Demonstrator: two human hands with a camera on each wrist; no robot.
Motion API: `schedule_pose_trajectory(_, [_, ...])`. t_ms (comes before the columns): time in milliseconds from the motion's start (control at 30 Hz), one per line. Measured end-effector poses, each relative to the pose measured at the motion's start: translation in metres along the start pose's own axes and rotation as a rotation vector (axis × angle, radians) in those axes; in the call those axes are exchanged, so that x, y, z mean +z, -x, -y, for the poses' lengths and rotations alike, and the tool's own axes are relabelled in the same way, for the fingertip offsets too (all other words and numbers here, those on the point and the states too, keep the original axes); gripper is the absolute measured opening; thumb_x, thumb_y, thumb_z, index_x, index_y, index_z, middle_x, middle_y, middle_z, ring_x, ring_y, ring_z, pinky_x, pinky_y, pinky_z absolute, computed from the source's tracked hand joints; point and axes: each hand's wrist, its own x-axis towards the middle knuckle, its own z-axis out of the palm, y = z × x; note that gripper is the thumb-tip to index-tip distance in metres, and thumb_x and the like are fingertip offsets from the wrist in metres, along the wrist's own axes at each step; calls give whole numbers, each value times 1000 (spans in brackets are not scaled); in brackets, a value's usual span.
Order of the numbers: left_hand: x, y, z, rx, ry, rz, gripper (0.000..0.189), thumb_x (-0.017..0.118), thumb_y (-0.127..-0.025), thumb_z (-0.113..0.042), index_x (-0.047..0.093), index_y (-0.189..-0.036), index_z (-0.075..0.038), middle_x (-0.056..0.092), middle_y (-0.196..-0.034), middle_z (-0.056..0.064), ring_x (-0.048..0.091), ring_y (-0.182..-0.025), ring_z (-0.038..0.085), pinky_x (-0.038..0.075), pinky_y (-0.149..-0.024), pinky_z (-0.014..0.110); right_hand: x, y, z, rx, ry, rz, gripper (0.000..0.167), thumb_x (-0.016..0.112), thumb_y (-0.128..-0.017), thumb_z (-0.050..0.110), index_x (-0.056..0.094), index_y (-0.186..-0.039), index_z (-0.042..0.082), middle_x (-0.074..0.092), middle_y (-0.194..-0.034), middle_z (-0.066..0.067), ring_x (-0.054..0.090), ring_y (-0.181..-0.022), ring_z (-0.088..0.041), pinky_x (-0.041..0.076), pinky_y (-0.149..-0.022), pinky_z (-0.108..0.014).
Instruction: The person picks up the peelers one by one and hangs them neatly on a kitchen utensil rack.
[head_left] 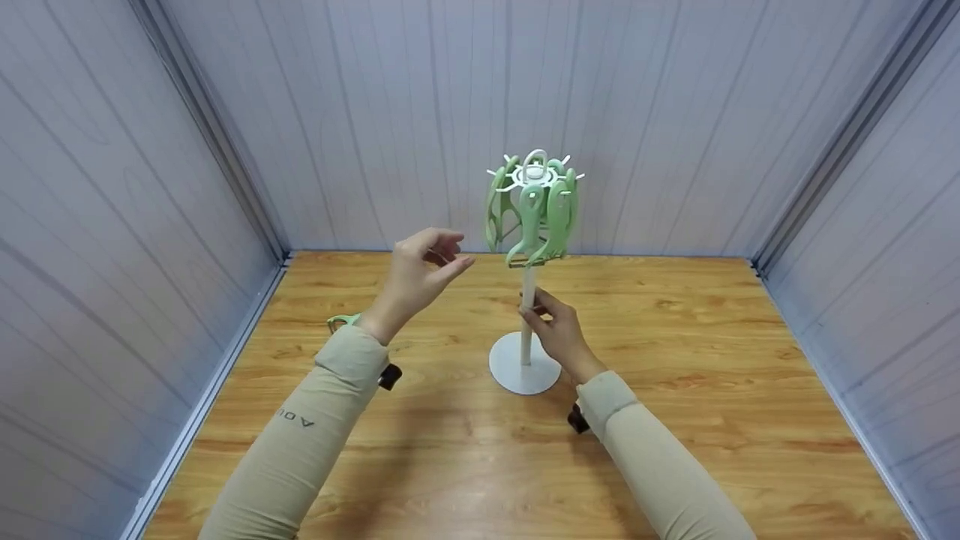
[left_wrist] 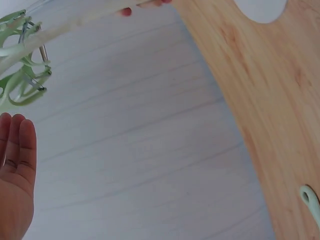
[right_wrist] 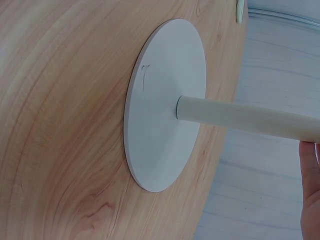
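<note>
A white stand with a round base (head_left: 511,375) and an upright pole (head_left: 526,346) stands on the table. Several light green peelers (head_left: 529,214) hang from the hooks of its white top ring (head_left: 535,177). My right hand (head_left: 561,334) grips the pole between thumb and fingers, below the peelers. To the left of the hanging peelers is my left hand (head_left: 420,270), apart from them, fingers loosely bent and holding nothing. Another green peeler (head_left: 343,321) lies on the table, partly hidden by my left wrist; its handle (left_wrist: 310,201) shows in the left wrist view.
The wooden table (head_left: 675,360) meets a pale panelled wall (head_left: 390,112) at the back. Similar walls stand on the left and right. Black wrist gear (head_left: 389,376) shows under my left sleeve, and another black piece (head_left: 577,418) under the right.
</note>
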Motion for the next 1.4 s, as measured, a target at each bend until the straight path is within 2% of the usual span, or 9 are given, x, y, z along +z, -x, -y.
schedule_pose_trajectory(133, [-9,8,7,-31,-3,-15,27,85,-94,-3,74,-116,8,75,-97,20,73,-87,30,58,-78,18,0,0,1,5,-1,7,32,67,-109,9,69,-139,-1,74,-114,-17,68,-101,-22,65,-90,-47])
schedule_pose_trajectory(300, [-17,17,17,-52,-25,-26,27,85,-94,-4,75,-116,7,75,-96,18,72,-86,28,59,-78,21,-1,0,0,-4,8,9,36,67,-109,10,67,-142,-2,74,-117,-19,69,-102,-25,66,-90,-48])
schedule_pose_trajectory(633, [-36,37,33,-119,-90,-16,27,84,-95,-4,75,-119,6,74,-98,18,71,-88,24,58,-79,19,0,0,-1,11,-13,-7,32,67,-109,9,69,-140,0,74,-112,-16,67,-98,-19,64,-86,-37])
schedule_pose_trajectory(767, [-44,46,41,-152,-118,-14,27,83,-96,-4,75,-120,5,74,-99,17,71,-89,25,58,-79,20,0,0,-1,12,-13,-8,32,67,-108,8,69,-139,-1,73,-111,-16,67,-98,-19,63,-85,-34])
schedule_pose_trajectory(1100, [-57,67,63,-226,-170,-5,30,82,-98,-8,75,-124,4,75,-104,18,72,-94,29,57,-82,21,0,0,-2,-17,4,-3,32,67,-109,10,69,-138,-1,74,-111,-17,69,-97,-19,65,-85,-38])
schedule_pose_trajectory(1200, [-58,73,70,-246,-179,5,31,82,-98,-9,75,-126,3,75,-105,18,72,-95,29,59,-83,25,0,0,-2,-29,-2,-2,30,68,-108,10,70,-136,-1,75,-110,-17,69,-96,-17,65,-84,-36])
schedule_pose_trajectory(1400, [-60,85,84,-280,-206,14,31,82,-99,-10,75,-125,4,74,-104,19,71,-94,30,62,-86,45,1,-1,-2,-49,-13,-14,28,69,-107,9,72,-132,-1,75,-107,-18,70,-95,-20,64,-82,-32])
